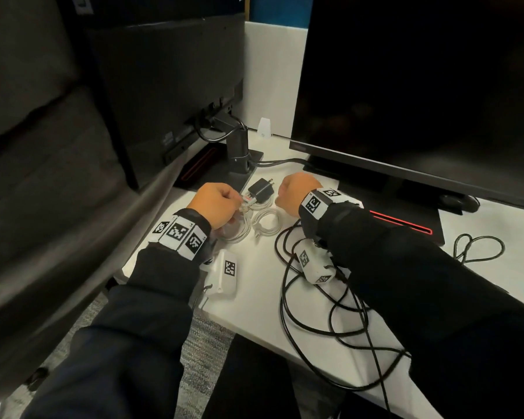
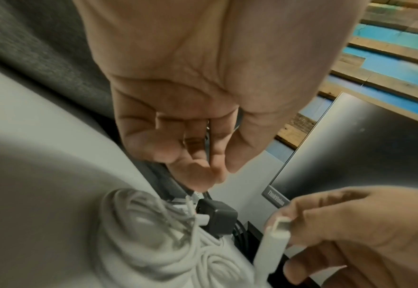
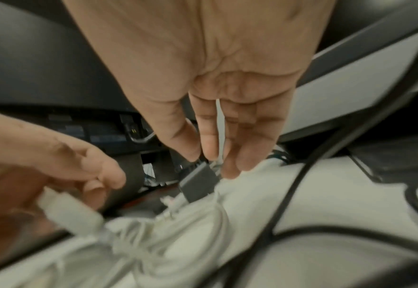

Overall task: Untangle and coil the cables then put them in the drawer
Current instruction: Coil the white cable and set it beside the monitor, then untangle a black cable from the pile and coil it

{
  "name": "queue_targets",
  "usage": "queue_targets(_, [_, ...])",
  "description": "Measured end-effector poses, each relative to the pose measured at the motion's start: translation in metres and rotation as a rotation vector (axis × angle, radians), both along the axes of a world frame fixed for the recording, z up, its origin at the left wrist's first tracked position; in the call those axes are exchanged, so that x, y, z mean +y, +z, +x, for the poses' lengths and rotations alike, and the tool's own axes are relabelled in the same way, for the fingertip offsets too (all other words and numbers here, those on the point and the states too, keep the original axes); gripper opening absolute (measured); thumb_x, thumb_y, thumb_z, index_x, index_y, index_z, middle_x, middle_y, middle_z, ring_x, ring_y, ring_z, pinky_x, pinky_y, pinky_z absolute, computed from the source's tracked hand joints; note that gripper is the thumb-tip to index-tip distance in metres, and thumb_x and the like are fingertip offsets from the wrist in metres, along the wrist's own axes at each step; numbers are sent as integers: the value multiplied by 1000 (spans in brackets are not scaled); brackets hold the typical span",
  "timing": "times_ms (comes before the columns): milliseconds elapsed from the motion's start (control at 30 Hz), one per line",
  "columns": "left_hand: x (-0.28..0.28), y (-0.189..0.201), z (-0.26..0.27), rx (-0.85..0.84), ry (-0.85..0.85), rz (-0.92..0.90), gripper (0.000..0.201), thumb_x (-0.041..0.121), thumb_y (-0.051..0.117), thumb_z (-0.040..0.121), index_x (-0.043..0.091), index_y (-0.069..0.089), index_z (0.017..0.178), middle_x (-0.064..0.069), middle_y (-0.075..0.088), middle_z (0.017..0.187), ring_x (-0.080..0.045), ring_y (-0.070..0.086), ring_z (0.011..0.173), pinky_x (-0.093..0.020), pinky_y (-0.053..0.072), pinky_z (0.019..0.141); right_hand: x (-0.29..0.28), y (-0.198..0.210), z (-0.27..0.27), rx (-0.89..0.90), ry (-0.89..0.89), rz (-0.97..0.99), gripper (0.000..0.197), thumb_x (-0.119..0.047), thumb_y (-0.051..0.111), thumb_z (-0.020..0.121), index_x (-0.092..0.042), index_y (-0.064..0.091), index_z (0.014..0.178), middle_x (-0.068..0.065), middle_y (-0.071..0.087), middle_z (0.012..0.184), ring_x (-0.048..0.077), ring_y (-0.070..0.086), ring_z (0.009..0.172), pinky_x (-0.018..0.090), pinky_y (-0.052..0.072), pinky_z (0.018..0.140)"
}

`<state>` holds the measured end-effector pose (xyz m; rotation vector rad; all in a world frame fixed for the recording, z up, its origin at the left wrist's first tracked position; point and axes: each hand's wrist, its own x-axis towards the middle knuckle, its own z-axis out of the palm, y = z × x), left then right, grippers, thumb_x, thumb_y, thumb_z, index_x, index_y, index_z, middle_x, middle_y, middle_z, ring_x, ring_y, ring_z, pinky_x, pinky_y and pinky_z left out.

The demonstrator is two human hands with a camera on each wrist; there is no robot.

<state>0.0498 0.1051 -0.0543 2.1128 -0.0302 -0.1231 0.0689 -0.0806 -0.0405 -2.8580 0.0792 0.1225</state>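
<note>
Loosely coiled white cables (image 1: 265, 220) (image 2: 178, 253) (image 3: 178, 243) lie on the white desk (image 1: 254, 297), touching a black plug adapter (image 1: 260, 189) (image 2: 218, 216) (image 3: 198, 181). My left hand (image 1: 236, 201) (image 3: 99, 181) pinches a white cable connector (image 1: 246, 202) (image 3: 67, 210) just above the coils. My right hand (image 1: 280, 198) (image 2: 291, 220) is curled right of the adapter and pinches a white plug (image 2: 277, 231). In the right wrist view its fingers (image 3: 210, 140) hang over the adapter and no plug shows. A tangled black cable (image 1: 330, 313) (image 3: 289, 194) sprawls under my right forearm.
A dark monitor (image 1: 406, 86) on its base (image 1: 406, 219) stands at the back right. A second monitor's back (image 1: 170, 86) and stand post (image 1: 239, 146) are at the back left. A grey chair (image 1: 43, 146) fills the left. Another black cable loop (image 1: 478, 247) lies at the far right. No drawer is in view.
</note>
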Motion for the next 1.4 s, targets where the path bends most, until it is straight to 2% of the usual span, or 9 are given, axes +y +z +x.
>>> queue_targets(100, [-4, 12, -4, -101, 6, -22, 14, 5, 57, 94, 6, 69, 89, -4, 64, 77, -16, 59, 63, -10, 36, 36, -7, 32, -18, -111, 27, 110, 30, -27, 62, 94, -9, 66, 118, 9, 67, 117, 28, 63, 110, 38, 52, 98])
queue_targets(233, [-21, 34, -15, -265, -69, -45, 14, 7, 58, 94, 11, 70, 87, 0, 63, 69, -6, 54, 51, -9, 38, 41, -32, 72, -59, -294, 18, 301, 16, -23, 66, 89, -11, 72, 97, 6, 73, 94, 23, 70, 90, 40, 59, 84])
queue_targets(467, [-87, 45, -48, -444, -358, 4, 11, 19, 63, 94, 16, 72, 88, 4, 66, 77, 1, 55, 55, -13, 46, 59, -115, 87, -132, -364, -30, 251, 11, -28, 64, 90, -22, 73, 87, -4, 71, 82, 13, 66, 78, 31, 56, 73])
queue_targets(633, [-134, 35, -70, -458, -564, 73, 8, 22, 65, 93, 23, 72, 89, 11, 64, 79, 6, 55, 61, -16, 45, 64, -180, 59, -168, -254, -184, 128, 10, -31, 63, 92, -26, 72, 89, -8, 70, 84, 8, 63, 76, 21, 44, 60])
queue_targets(833, [-181, 37, -90, -438, -693, 85, 7, 24, 66, 93, 27, 71, 89, 13, 65, 79, 0, 57, 68, -20, 48, 70, -232, 25, -197, -74, -287, 28, 12, -22, 63, 91, -19, 74, 96, 0, 70, 99, 22, 64, 95, 30, 51, 84])
queue_targets(1033, [-224, 42, -96, -426, -785, 220, 8, 29, 64, 92, 30, 69, 87, 9, 68, 86, -9, 63, 83, -32, 55, 78, -245, -12, -205, 151, -301, -63, 14, -26, 76, 81, -20, 69, 91, -2, 66, 96, 21, 62, 93, 27, 50, 77])
queue_targets(1200, [-244, 37, -92, -381, -844, 366, 6, 34, 65, 92, 30, 69, 92, 11, 67, 91, -8, 62, 87, -32, 55, 81, -258, -3, -208, -128, -446, 298, 13, -6, 61, 92, -16, 68, 94, 0, 67, 95, 15, 69, 72, 20, 48, 58])
queue_targets(1300, [-251, 34, -89, -336, -872, 486, 18, 38, 66, 92, 26, 66, 105, 8, 65, 104, -11, 61, 94, -26, 50, 80, -259, 22, -214, -320, -460, 673, 12, -2, 57, 96, -11, 65, 99, 6, 64, 84, 13, 62, 54, 29, 58, 54])
queue_targets(1400, [-257, 34, -91, -313, -864, 483, 37, 51, 63, 90, 26, 62, 118, 9, 61, 111, -11, 60, 99, -27, 49, 83, -252, 44, -218, -414, -376, 898, 12, 0, 58, 96, -10, 61, 101, 12, 64, 86, 15, 64, 57, 43, 63, 62])
